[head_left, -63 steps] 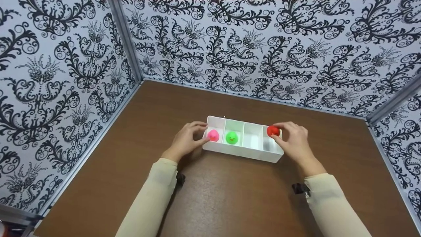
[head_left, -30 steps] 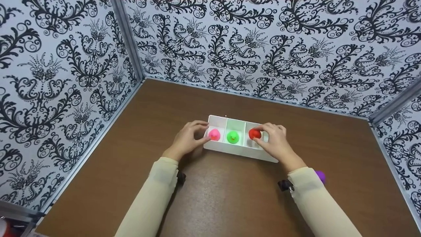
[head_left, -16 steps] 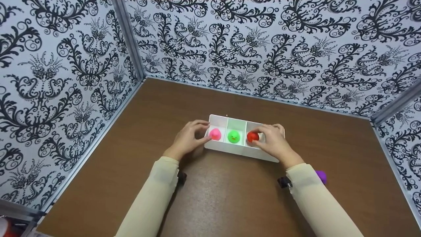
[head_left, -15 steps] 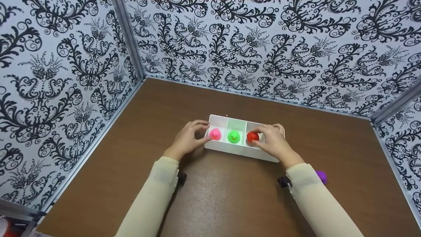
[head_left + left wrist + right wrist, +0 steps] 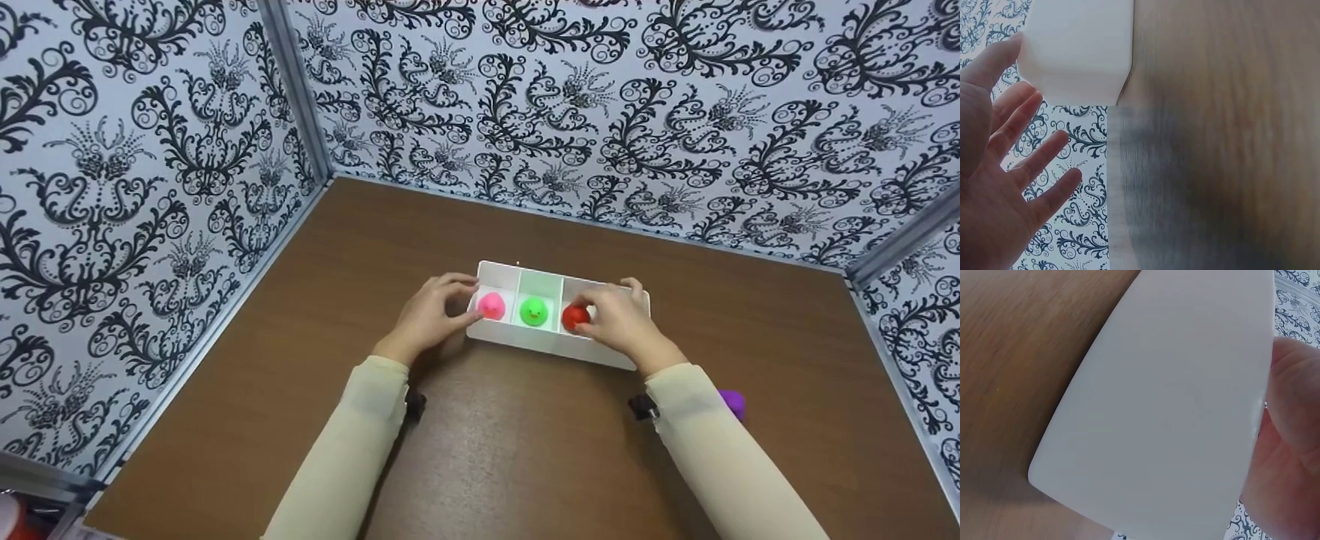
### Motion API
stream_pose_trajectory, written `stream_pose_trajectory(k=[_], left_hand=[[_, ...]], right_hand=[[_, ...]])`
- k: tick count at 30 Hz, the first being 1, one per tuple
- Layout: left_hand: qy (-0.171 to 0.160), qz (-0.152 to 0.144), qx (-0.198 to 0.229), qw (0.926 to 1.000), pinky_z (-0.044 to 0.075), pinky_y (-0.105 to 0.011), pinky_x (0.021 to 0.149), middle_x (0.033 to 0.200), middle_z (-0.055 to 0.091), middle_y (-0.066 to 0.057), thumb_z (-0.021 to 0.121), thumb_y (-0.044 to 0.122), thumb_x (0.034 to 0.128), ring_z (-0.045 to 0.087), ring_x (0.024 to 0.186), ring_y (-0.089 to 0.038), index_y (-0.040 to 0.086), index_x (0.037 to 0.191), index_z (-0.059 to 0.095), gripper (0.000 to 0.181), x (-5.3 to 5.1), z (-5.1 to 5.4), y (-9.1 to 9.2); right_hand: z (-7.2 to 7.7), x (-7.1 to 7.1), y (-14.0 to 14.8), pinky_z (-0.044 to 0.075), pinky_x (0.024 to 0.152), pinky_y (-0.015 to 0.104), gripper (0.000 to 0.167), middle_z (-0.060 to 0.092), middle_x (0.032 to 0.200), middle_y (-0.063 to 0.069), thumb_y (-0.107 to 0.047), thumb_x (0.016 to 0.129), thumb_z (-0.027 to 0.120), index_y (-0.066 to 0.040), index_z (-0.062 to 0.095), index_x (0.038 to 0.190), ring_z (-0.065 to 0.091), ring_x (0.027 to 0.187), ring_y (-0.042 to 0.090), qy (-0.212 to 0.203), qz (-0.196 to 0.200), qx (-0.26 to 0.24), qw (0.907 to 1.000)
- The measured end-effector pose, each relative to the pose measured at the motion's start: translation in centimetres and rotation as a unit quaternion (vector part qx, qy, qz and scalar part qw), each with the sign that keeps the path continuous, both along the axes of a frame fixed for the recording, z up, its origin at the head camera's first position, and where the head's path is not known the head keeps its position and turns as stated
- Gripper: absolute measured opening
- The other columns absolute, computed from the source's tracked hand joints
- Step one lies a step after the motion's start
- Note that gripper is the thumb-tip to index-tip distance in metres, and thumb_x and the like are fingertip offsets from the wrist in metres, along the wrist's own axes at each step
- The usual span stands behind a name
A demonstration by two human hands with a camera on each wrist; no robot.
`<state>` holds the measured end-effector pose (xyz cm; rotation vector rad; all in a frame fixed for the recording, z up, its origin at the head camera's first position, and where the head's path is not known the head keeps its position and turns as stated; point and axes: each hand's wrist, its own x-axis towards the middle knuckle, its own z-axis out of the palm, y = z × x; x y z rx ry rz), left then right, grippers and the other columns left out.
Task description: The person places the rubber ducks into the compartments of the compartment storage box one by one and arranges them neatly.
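Observation:
A white divided box (image 5: 551,343) lies on the brown table. A pink toy duck (image 5: 491,306) sits in its leftmost compartment, and a green toy duck (image 5: 534,311) in the one beside it. My left hand (image 5: 429,315) holds the box's left end between thumb and fingers; in the left wrist view its other fingers spread away from the box (image 5: 1078,50). With thumb and fingers, my right hand (image 5: 619,319) grips a red toy duck (image 5: 575,318) low in the third compartment. That hand covers much of the rightmost compartment. The box wall (image 5: 1157,405) hides the red duck in the right wrist view.
A purple object (image 5: 733,403) lies on the table (image 5: 480,465), partly hidden behind the right sleeve. Patterned panels (image 5: 555,112) in metal frames enclose the table at the back and sides. Something red and white (image 5: 11,517) shows at the lower left corner.
My right hand has carried the red duck left from the rightmost compartment to the third and lowered it. The purple object has come into view beside the sleeve. My left hand stays at the box.

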<state>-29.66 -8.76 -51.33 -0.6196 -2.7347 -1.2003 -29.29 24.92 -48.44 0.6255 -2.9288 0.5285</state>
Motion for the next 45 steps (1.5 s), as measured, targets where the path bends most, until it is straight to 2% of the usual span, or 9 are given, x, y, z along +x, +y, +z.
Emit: stream_pose_trajectory(k=[16,23,26,30,36,45], left_hand=[[-0.006,0.001,0.000,1.0000,0.044,-0.047,0.114,0.142,0.061,0.008,0.082,0.036,0.0889,0.052,0.136,-0.022,0.014,0.129,0.073,0.047,0.1,0.0,0.0],[0.001,-0.001,-0.004,1.0000,0.044,-0.047,0.113,0.143,0.061,0.008,0.082,0.036,0.0889,0.052,0.136,-0.022,0.013,0.129,0.073,0.047,0.1,-0.1,0.1],[-0.001,0.003,-0.004,1.0000,0.044,-0.047,0.113,0.143,0.061,0.009,0.082,0.036,0.0888,0.051,0.137,-0.022,0.014,0.129,0.073,0.047,0.1,0.0,0.0],[-0.002,0.004,-0.004,1.0000,0.044,-0.047,0.113,0.143,0.061,0.009,0.082,0.036,0.0890,0.051,0.137,-0.022,0.014,0.129,0.073,0.047,0.0,0.0,0.0],[-0.001,0.002,-0.003,1.0000,0.044,-0.047,0.114,0.142,0.061,0.008,0.082,0.036,0.0890,0.052,0.136,-0.022,0.013,0.129,0.073,0.047,0.0,-0.1,0.0],[-0.003,0.002,-0.008,1.0000,0.044,-0.047,0.113,0.142,0.061,0.008,0.082,0.036,0.0889,0.052,0.136,-0.022,0.013,0.129,0.073,0.047,-0.1,0.0,0.2]], right_hand=[[0.3,-0.1,-0.5,0.018,0.113,0.069,0.024,0.079,0.101,0.007,-0.013,0.081,0.084,-0.009,0.078,0.103,0.068,0.101,0.031,-0.051,-0.019,0.022,0.9983],[0.2,0.5,0.0,0.021,0.111,0.066,0.037,0.077,0.111,0.010,-0.022,0.085,0.083,-0.009,0.074,0.119,0.066,0.109,0.035,0.006,-0.018,-0.027,0.9995],[0.1,0.9,0.4,0.022,0.111,0.063,0.037,0.075,0.112,0.010,-0.025,0.088,0.082,-0.010,0.073,0.120,0.064,0.111,0.036,0.039,-0.019,-0.062,0.9971],[0.1,1.8,1.7,0.024,0.110,0.060,0.034,0.073,0.115,0.011,-0.021,0.089,0.082,-0.009,0.073,0.120,0.063,0.114,0.036,0.077,-0.024,-0.098,0.9919],[0.3,3.1,4.0,0.025,0.108,0.060,0.034,0.072,0.121,0.013,-0.016,0.089,0.080,-0.010,0.072,0.122,0.061,0.117,0.037,0.105,-0.050,-0.105,0.9876],[0.5,4.9,7.1,0.026,0.106,0.063,0.031,0.072,0.117,0.017,-0.010,0.089,0.077,-0.005,0.072,0.119,0.062,0.115,0.041,0.123,-0.083,-0.105,0.9833]])
